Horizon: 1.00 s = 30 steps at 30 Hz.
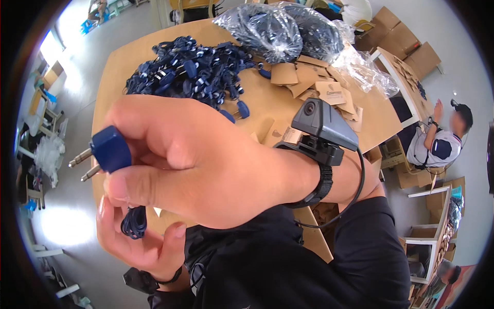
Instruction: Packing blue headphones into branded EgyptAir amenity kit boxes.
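Observation:
Close up, my right hand (206, 154) pinches a dark blue two-pronged audio plug (112, 149) between thumb and fingers. Its two metal pins point to the left. Lower down, my left hand (136, 244) curls around a small coiled dark blue cable (134, 222). The left thumb stands off to the side, and the left fingertips are partly hidden behind my right thumb. Whether the coil joins the plug cannot be made out. On the table beyond lies a large heap of dark blue cables and plugs (193, 69).
Clear plastic bags (262, 33) of dark items lie at the back of the wooden table (116, 72). Brown cardboard sleeves (309, 77) are strewn at right. A small camera (324, 121) is strapped to my right wrist. A person (445, 136) sits at far right near cardboard boxes (396, 33).

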Motion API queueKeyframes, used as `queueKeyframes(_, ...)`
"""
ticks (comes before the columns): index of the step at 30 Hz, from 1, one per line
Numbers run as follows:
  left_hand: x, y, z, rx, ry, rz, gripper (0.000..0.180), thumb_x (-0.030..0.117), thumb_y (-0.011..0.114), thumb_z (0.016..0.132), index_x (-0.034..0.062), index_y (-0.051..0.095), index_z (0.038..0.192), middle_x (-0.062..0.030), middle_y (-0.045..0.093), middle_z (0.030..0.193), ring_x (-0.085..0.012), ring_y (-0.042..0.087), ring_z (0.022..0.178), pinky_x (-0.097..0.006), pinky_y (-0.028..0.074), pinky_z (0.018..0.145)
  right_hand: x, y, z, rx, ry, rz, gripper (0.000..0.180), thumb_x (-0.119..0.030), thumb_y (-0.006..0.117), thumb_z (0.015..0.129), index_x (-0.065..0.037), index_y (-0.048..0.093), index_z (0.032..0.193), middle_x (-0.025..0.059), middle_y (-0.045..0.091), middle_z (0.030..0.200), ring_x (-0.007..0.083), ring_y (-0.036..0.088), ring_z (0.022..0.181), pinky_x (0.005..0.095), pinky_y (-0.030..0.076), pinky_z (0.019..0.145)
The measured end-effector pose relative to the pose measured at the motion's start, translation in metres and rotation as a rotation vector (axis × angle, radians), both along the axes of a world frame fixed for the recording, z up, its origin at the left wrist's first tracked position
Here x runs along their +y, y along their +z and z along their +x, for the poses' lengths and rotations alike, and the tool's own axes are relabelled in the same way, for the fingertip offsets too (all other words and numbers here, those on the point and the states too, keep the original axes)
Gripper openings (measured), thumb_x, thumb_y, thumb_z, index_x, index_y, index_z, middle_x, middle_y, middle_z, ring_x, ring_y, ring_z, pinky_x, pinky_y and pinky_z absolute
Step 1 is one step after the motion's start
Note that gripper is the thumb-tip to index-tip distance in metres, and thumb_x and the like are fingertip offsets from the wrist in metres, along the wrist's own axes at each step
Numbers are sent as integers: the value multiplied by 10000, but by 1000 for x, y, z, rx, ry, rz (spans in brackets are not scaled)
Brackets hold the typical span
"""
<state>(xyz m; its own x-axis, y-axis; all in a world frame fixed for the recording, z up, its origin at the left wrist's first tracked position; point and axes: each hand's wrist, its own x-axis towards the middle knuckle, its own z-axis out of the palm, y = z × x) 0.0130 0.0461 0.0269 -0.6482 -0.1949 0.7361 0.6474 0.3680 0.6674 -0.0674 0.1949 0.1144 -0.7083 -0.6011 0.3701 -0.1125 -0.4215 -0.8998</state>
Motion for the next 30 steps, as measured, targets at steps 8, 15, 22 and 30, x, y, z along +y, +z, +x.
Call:
queueKeyframes(8, 11, -1, -2, -56, 102, 111, 627, 1, 692, 826, -25, 363, 1359, -172, 575, 1196, -224, 590, 1056, -352, 467, 930, 2, -15, 22, -91, -129, -6, 144, -83, 627, 915, 16, 528, 951, 64, 600, 755, 126, 568, 664, 292, 468, 593)
queueKeyframes(15, 17, 4, 1, -79, -128, 475, 592, 42, 754, 805, -32, 428, 1294, -218, 646, 1054, -257, 660, 907, -320, 541, 786, 13, -33, 23, 69, -248, -14, 116, -46, 588, 944, 17, 547, 1033, 69, 596, 900, 105, 594, 800, 270, 490, 689)
queueKeyframes(22, 34, 6, 1, -120, -300, 638, 616, -42, 759, 749, -15, 447, 1279, -195, 655, 1019, -233, 659, 833, -307, 549, 738, 47, -37, 36, 358, -372, 102, 321, -112, 637, 908, 55, 573, 1174, 118, 619, 949, 143, 590, 802, 255, 464, 670)
queueKeyframes(30, 42, 1, 0, -220, -337, 240, 360, 0, 870, 665, -33, 637, 937, -119, 682, 896, -120, 604, 679, -228, 447, 581, 80, -48, 51, 351, -440, 268, 408, -128, 702, 857, 45, 606, 1213, 128, 678, 938, 198, 629, 749, 287, 490, 655)
